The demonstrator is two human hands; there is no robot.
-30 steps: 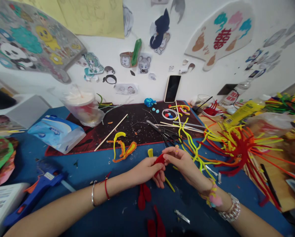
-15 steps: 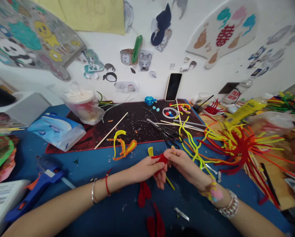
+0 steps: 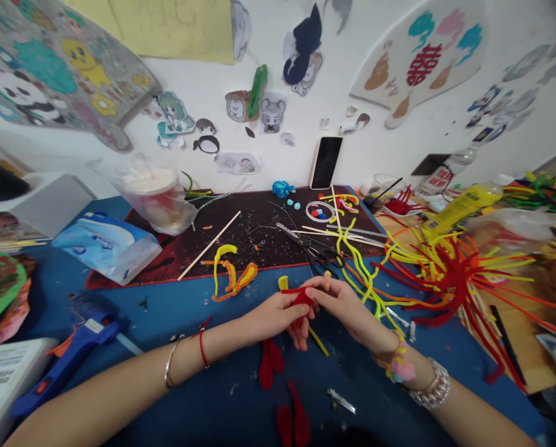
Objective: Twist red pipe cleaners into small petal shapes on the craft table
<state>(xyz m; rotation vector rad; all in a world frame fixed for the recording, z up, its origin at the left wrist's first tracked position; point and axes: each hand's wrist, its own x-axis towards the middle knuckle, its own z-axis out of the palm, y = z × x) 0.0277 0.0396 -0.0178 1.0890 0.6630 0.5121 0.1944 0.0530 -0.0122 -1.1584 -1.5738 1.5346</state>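
Note:
A small red fuzzy piece (image 3: 302,300) is pinched between the thumb and fingers of my left hand (image 3: 280,313). My right hand (image 3: 336,301) meets it from the right, its fingertips closed on the same red piece. A yellow strip (image 3: 318,341) shows below the hands, and a yellow tip (image 3: 283,283) just above them. On the blue table (image 3: 203,397) below my left hand lie red petal-like pieces (image 3: 271,365), and further down are more red pieces (image 3: 293,419). A silver clip (image 3: 341,401) rests to their right.
Black scissors (image 3: 313,248) and wooden sticks lie on the dark mat (image 3: 254,217). Yellow-orange shapes (image 3: 234,276) sit left of my hands. Right are red and yellow pipe cleaners (image 3: 457,273); left, a blue glue gun (image 3: 80,341). A phone (image 3: 327,162) leans against the wall.
Both hands have shifted very slightly, and the right fingertips have moved a little left over the red piece. The things on the table have stayed in place.

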